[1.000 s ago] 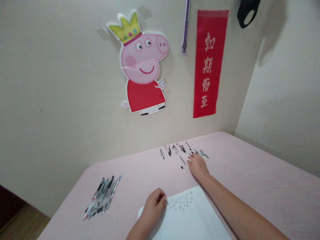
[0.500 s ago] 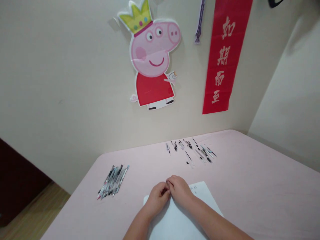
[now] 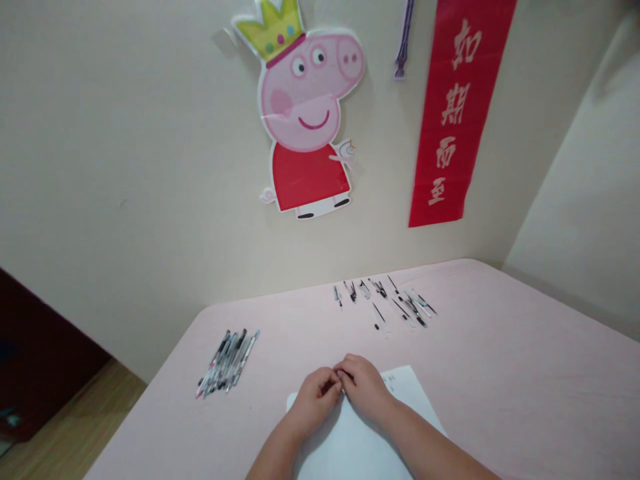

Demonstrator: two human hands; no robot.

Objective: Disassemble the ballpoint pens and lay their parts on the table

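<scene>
My left hand [image 3: 316, 398] and my right hand [image 3: 363, 383] meet fingertip to fingertip above a white sheet of paper [image 3: 345, 447]. Both are closed in a pinch. Whatever lies between the fingers is small and mostly hidden, so I cannot tell its kind. The paper has a few lines of small writing near its top right corner, beside my right hand. It rests on the pink table [image 3: 500, 373], partly covered by my forearms.
A bundle of pens [image 3: 229, 363] lies side by side on the left of the table. Toward the wall, several taken-apart pen pieces [image 3: 413, 307] are spread out. A cartoon pig cutout [image 3: 310, 127] and a red banner [image 3: 457, 113] hang on the wall.
The view has shifted slightly. My hands stay together over the paper, with the right fingers and thumb a little more apart.
</scene>
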